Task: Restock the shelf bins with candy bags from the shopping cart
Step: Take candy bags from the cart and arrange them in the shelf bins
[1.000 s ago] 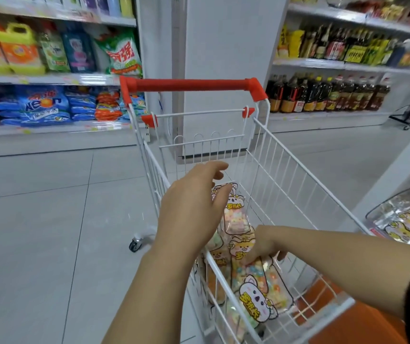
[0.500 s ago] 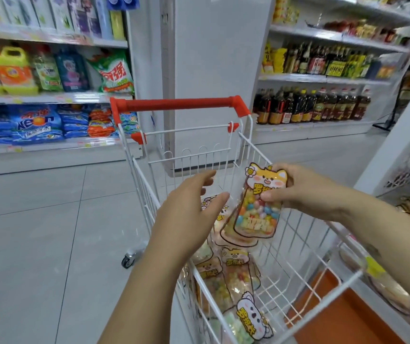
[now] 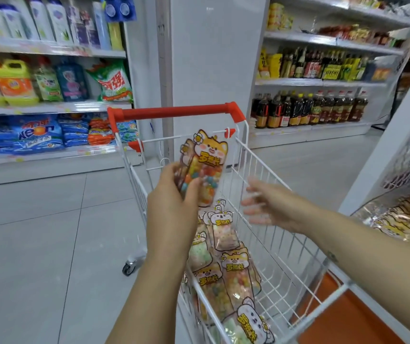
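Nearest us, many bags (image 3: 226, 274) lie in the cart (image 3: 268, 170), so most of the restocking is left, as we judge it. At our right the bin (image 3: 362, 209) already holds shiny packs, though we cannot tell how full it is. Our left hand (image 3: 174, 202) grips the raised bag (image 3: 207, 160) by its lower half, fingers curled round it, upright above the cart and well apart from the bin. A second bag may sit behind it; we cannot tell. Our right hand (image 3: 266, 207) is blurred, fingers spread, holding nothing, over the cart's right side.

Half a second ago the right hand pinched this bag by its top while the left reached in open. Now the bag has passed to the left, and the right has let go. A second ago both hands were down among the bags.
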Motion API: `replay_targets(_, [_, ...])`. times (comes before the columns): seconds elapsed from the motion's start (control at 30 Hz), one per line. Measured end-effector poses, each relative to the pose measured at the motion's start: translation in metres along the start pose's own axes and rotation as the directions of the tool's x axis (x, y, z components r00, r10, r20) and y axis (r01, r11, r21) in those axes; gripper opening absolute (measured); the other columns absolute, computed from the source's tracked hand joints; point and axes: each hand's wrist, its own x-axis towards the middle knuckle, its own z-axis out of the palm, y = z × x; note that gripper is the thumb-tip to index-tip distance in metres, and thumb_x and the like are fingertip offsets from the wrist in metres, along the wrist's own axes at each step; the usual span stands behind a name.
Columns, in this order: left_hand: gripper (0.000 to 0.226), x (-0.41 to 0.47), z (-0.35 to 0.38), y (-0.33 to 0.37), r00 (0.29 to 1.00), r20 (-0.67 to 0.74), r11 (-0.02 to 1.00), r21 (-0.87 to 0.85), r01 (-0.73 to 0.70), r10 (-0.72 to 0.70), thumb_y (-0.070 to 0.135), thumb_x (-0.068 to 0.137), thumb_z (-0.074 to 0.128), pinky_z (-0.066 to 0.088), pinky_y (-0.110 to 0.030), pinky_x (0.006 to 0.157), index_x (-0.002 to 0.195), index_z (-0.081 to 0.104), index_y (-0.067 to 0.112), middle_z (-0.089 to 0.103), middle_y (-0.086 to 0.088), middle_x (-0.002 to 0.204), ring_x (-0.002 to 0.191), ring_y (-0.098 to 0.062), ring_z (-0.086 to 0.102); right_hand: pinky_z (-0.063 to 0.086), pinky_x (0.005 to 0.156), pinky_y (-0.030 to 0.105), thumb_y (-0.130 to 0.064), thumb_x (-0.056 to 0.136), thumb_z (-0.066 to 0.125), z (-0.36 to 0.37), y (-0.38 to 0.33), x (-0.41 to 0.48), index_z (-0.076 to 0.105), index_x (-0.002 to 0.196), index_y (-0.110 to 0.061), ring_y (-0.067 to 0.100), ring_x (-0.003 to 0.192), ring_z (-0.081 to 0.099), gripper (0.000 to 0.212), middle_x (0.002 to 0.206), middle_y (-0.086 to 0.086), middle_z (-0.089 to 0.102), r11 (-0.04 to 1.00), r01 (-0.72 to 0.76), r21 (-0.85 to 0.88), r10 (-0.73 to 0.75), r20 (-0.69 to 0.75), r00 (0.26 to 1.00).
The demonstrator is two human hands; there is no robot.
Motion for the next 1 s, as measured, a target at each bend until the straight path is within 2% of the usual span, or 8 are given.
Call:
replay_targets(0.13, [0.037,0.002,-0.001,-0.005,0.999,-0.052,0.992,0.129,-0.010,0.016,0.027,0.097,0.062,0.056,-0.036,0.082,0.133,0.053,0.029,0.069,0.010,0.108,0.098,-0.013,0.066,0.055,0.095,0.049,-0.041,0.099,0.057,0.009,0.059,0.039,0.036,0.148,-0.009,0.032,0.117,0.058,0.063,0.142,0.019,0.048,0.761,-0.324,-0.562,0.391,-0.002,0.920])
replay_targets(0.2, [0.037,0.001,0.001,-0.006,0.998,-0.046,0.986,0.164,-0.026,0.034,0.028,0.097,0.062,0.057,-0.043,0.083,0.132,0.052,0.032,0.070,0.008,0.110,0.099,-0.018,0.067,0.055,0.094,0.051,-0.036,0.099,0.059,0.018,0.079,0.049,0.031,0.150,-0.006,0.036,0.123,0.055,0.065,0.151,0.021,0.038,0.629,-0.368,-0.685,0.455,-0.060,0.888])
replay_targets(0.3, [0.036,0.000,0.001,-0.006,0.999,-0.027,0.977,0.210,-0.034,0.041,0.031,0.097,0.061,0.056,-0.045,0.081,0.131,0.051,0.035,0.070,0.007,0.109,0.099,-0.020,0.067,0.058,0.090,0.048,-0.035,0.095,0.065,0.027,0.101,0.059,0.039,0.142,-0.007,0.034,0.122,0.055,0.061,0.147,0.017,0.043,0.563,-0.387,-0.730,0.496,-0.076,0.865])
replay_targets(0.47, [0.036,0.001,0.000,-0.005,1.000,-0.013,0.977,0.212,-0.021,0.024,0.033,0.098,0.059,0.056,-0.043,0.082,0.133,0.050,0.036,0.070,0.011,0.110,0.099,-0.017,0.066,0.054,0.073,0.030,-0.033,0.087,0.075,0.024,0.118,0.068,0.054,0.101,-0.013,0.019,0.079,0.053,0.033,0.094,0.007,0.056,0.604,-0.401,-0.689,0.428,-0.143,0.892])
replay_targets(0.6, [0.036,0.002,0.000,-0.007,1.000,-0.003,0.972,0.232,-0.027,0.028,0.033,0.099,0.058,0.055,-0.040,0.081,0.133,0.049,0.035,0.069,0.012,0.111,0.099,-0.016,0.065,0.048,0.066,0.030,-0.031,0.080,0.083,0.026,0.121,0.068,0.058,0.096,-0.011,0.019,0.072,0.051,0.035,0.085,0.006,0.058,0.640,-0.397,-0.657,0.417,-0.137,0.899])
replay_targets(0.8, [0.036,0.003,0.000,-0.009,0.999,-0.001,0.977,0.210,-0.036,0.038,0.033,0.098,0.059,0.056,-0.041,0.081,0.133,0.050,0.035,0.069,0.012,0.109,0.098,-0.016,0.066,0.050,0.053,0.028,-0.004,0.080,0.078,0.024,0.088,0.058,0.054,0.085,-0.006,0.021,0.056,0.056,0.024,0.068,0.009,0.058,0.660,-0.305,-0.686,0.362,-0.066,0.930])
replay_targets(0.93, [0.036,0.003,-0.001,-0.011,0.998,-0.001,0.981,0.184,-0.057,0.058,0.031,0.097,0.061,0.056,-0.041,0.080,0.132,0.052,0.033,0.070,0.010,0.107,0.096,-0.018,0.067,0.047,0.060,0.032,-0.008,0.072,0.082,-0.012,0.049,0.024,0.064,0.088,-0.001,0.020,0.064,0.060,0.025,0.071,0.005,0.061,0.650,-0.088,-0.754,0.108,-0.023,0.994])
replay_targets(1.0, [0.037,0.002,0.000,-0.009,0.998,0.006,0.985,0.160,-0.070,0.070,0.031,0.098,0.062,0.055,-0.033,0.079,0.134,0.052,0.030,0.069,0.010,0.107,0.096,-0.015,0.066,0.049,0.063,0.028,-0.001,0.076,0.079,-0.028,0.032,-0.004,0.066,0.084,-0.009,0.012,0.064,0.062,0.017,0.068,-0.003,0.067,0.766,0.053,-0.641,-0.044,0.030,0.999])
